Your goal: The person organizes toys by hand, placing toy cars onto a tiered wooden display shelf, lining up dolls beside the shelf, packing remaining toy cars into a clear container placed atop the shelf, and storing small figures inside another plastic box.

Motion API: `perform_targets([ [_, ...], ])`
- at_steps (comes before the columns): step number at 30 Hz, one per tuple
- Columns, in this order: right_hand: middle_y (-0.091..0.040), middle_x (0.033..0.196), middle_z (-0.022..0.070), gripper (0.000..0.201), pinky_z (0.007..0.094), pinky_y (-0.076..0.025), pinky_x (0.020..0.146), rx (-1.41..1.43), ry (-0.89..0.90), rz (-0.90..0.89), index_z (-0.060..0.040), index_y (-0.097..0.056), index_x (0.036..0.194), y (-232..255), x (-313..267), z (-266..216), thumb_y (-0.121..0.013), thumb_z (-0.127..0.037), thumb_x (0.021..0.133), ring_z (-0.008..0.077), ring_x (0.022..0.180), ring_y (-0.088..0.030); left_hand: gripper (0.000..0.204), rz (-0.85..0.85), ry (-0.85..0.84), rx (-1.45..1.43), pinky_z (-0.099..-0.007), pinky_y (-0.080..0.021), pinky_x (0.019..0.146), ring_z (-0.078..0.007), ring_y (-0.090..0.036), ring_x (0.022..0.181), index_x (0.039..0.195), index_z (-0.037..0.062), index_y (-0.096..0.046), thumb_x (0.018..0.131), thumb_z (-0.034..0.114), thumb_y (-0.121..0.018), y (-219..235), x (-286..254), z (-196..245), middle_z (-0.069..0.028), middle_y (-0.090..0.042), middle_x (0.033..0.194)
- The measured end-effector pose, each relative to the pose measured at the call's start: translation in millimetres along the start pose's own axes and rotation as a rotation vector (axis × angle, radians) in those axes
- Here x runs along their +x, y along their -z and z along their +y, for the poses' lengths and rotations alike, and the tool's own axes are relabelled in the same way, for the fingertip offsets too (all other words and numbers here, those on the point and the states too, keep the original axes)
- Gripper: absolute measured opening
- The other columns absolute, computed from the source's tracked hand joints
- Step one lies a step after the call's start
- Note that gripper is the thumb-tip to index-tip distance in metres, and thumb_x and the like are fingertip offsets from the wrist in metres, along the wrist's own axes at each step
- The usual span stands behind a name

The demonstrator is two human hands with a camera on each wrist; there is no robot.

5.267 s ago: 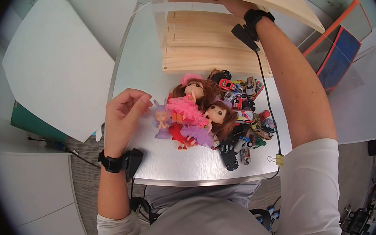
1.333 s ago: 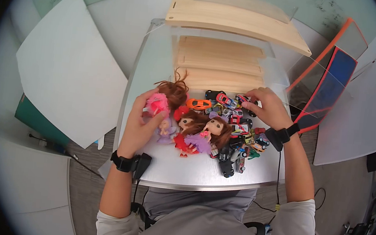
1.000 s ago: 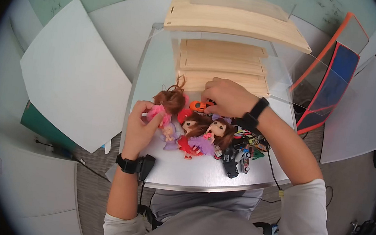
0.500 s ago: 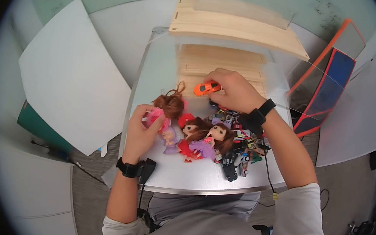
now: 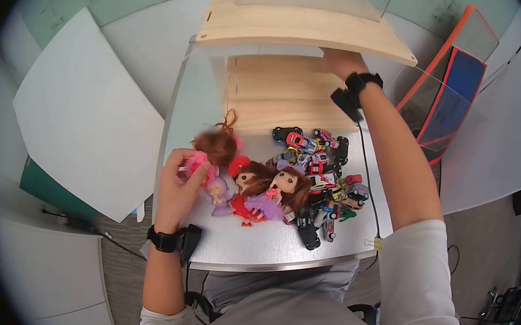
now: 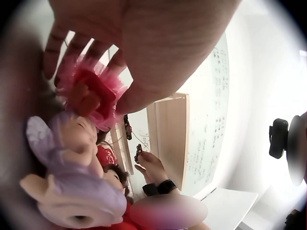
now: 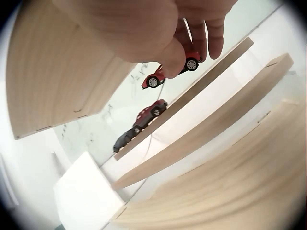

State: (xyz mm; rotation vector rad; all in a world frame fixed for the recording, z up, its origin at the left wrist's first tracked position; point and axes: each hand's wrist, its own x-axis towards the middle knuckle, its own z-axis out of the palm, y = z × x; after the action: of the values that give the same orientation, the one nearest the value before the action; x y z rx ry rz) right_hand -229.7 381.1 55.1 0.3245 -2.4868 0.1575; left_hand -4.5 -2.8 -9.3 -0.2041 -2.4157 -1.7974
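Note:
At the left of the pile, my left hand [image 5: 178, 185] holds a brown-haired doll [image 5: 214, 146] by its frilly pink dress [image 6: 115, 86], thumb on one side and fingers on the other. My right hand [image 5: 345, 63] reaches under the top board of a wooden shelf rack [image 5: 306, 31], mostly hidden in the head view. The right wrist view shows it pinching a red-orange toy car [image 7: 153, 81] above a narrow shelf. On that shelf stand a dark red toy car [image 7: 153, 110] and a grey one [image 7: 125, 139]. A small purple figurine [image 5: 219, 196] lies beside the left hand.
Two more dolls, one in red [image 5: 242, 208] and one in purple [image 5: 268, 208], lie mid-table. Several toy cars [image 5: 322, 181] are heaped to their right. Clear side panels flank the lower wooden shelves [image 5: 287, 89]. A cable [image 5: 370, 180] hangs from the right wrist.
My right hand has picked an orange toy car from the pile and carried it up and away under the rack's top board. The left hand has kept hold of the pink-dressed doll.

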Motion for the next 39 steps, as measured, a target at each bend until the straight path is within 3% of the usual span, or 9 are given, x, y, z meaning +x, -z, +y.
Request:
perform_targets([
  [3, -0.074, 0.121, 0.0185, 0.03, 0.0493, -0.05, 0.104, -0.195, -0.044, -0.276, -0.0025, -0.073, 0.119, -7.0, 16.1, 3.8, -0.058, -0.014, 0.096, 0.0403, 0.116, -0.067, 0.017, -0.009, 0.054, -0.02, -0.0238, -0.054, 0.076, -0.008, -0.065, 0.09, 0.116, 0.0021, -0.066, 0.102, 0.011, -0.07, 0.8, 0.2, 2.6, -0.0017, -0.07, 0.101],
  [8, -0.075, 0.114, 0.0217, 0.029, 0.0477, -0.051, 0.099, -0.455, 0.144, -0.358, -0.0018, -0.071, 0.118, -8.8, 19.3, 3.1, -0.057, -0.014, 0.096, 0.0407, 0.11, -0.066, 0.02, -0.002, 0.091, -0.029, -0.0261, -0.053, 0.077, -0.0091, -0.064, 0.087, 0.115, 0.0025, -0.066, 0.099, 0.013, -0.074, 0.0, 1.0, 3.4, -0.0019, -0.07, 0.101],
  [11, -0.075, 0.114, 0.0215, 0.027, 0.0485, -0.052, 0.095, 0.17, -0.169, -0.039, -0.001, -0.07, 0.117, -11.4, 18.7, 3.9, -0.058, -0.013, 0.096, 0.0407, 0.106, -0.067, 0.02, -0.009, 0.105, -0.019, -0.0254, -0.052, 0.077, -0.0087, -0.063, 0.086, 0.114, 0.0027, -0.066, 0.099, 0.013, -0.074, -1.2, 0.3, 8.4, -0.0016, -0.07, 0.1],
  [15, -0.075, 0.114, 0.0213, 0.027, 0.0485, -0.052, 0.094, 0.234, -0.243, -0.098, -0.0009, -0.07, 0.117, -4.2, 18.2, 0.1, -0.057, -0.014, 0.098, 0.0402, 0.106, -0.067, 0.021, -0.011, 0.093, 0.002, -0.0246, -0.052, 0.078, -0.0084, -0.063, 0.088, 0.117, 0.0017, -0.066, 0.1, 0.013, -0.073, 0.4, 1.4, 5.1, -0.0017, -0.07, 0.101],
  [27, -0.076, 0.113, 0.0197, 0.026, 0.0484, -0.055, 0.094, 0.159, -0.154, -0.009, -0.0048, -0.072, 0.116, -32.3, 23.4, 20.8, -0.059, -0.016, 0.096, 0.0402, 0.109, -0.07, 0.021, 0.011, 0.106, -0.038, -0.025, -0.051, 0.08, -0.009, -0.062, 0.088, 0.114, 0.0015, -0.067, 0.098, 0.012, -0.075, -1.3, 1.8, 4.6, -0.0018, -0.069, 0.099],
  [33, -0.073, 0.111, 0.0191, 0.025, 0.0483, -0.052, 0.093, 0.053, 0.217, 0.105, -0.0014, -0.07, 0.118, 33.5, -17.1, -5.9, -0.064, -0.02, 0.101, 0.0411, 0.101, -0.067, 0.024, 0.001, 0.104, -0.06, -0.0264, -0.052, 0.083, -0.0104, -0.063, 0.093, 0.118, 0.0012, -0.065, 0.099, 0.011, -0.075, -0.5, -0.1, 6.6, -0.0037, -0.069, 0.104],
  [36, -0.073, 0.114, 0.0181, 0.03, 0.046, -0.053, 0.092, 0.138, 0.191, 0.021, -0.0021, -0.068, 0.126, 76.9, -58.3, -18.6, -0.068, -0.014, 0.099, 0.0375, 0.102, -0.068, 0.025, -0.007, 0.049, -0.03, -0.0259, -0.053, 0.083, -0.0099, -0.064, 0.096, 0.122, 0.0019, -0.064, 0.1, 0.01, -0.072, 0.0, -0.8, 4.9, -0.0043, -0.068, 0.108],
  [38, -0.073, 0.115, 0.018, 0.035, 0.0423, -0.055, 0.09, 0.423, -0.009, -0.33, -0.0013, -0.066, 0.13, 97.7, -87.6, -24.7, -0.072, -0.011, 0.097, 0.0318, 0.102, -0.07, 0.026, -0.012, -0.002, 0.013, -0.0249, -0.054, 0.081, -0.009, -0.065, 0.098, 0.125, 0.0024, -0.063, 0.101, 0.01, -0.07, 0.7, -1.4, 5.1, -0.0042, -0.068, 0.111],
  [39, -0.073, 0.115, 0.018, 0.035, 0.0423, -0.055, 0.09, 0.424, -0.005, -0.331, -0.0013, -0.066, 0.13, 103.0, -102.8, -23.7, -0.072, -0.011, 0.097, 0.0318, 0.102, -0.07, 0.027, -0.004, 0.003, 0.015, -0.0251, -0.054, 0.082, -0.0092, -0.065, 0.099, 0.126, 0.0026, -0.062, 0.101, 0.01, -0.071, -0.1, -1.5, 6.6, -0.0041, -0.068, 0.111],
])
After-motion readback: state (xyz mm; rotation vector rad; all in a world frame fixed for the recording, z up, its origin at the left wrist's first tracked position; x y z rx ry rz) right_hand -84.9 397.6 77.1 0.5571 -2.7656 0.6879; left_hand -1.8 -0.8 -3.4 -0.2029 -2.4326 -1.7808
